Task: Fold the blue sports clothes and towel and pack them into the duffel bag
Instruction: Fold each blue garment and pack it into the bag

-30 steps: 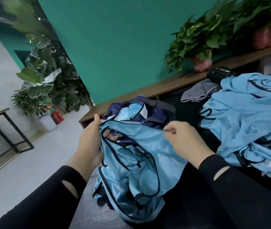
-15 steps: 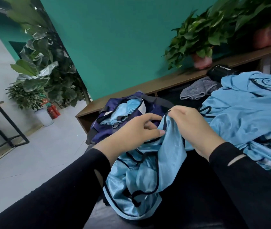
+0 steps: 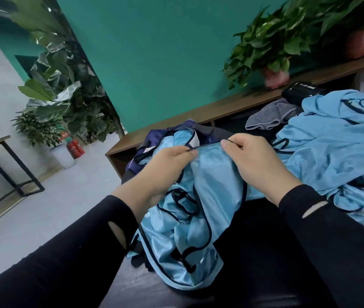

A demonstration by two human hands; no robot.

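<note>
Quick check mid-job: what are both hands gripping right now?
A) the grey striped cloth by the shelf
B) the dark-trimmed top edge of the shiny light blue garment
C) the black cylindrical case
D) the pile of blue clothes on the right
B: the left hand and right hand both pinch the dark-piped edge of the shiny blue garment, held up in front of the purple bag.

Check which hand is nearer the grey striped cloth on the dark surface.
Right. The right hand pinches the shiny blue garment just below-left of the grey striped cloth; the left hand grips the same edge, farther left.
</note>
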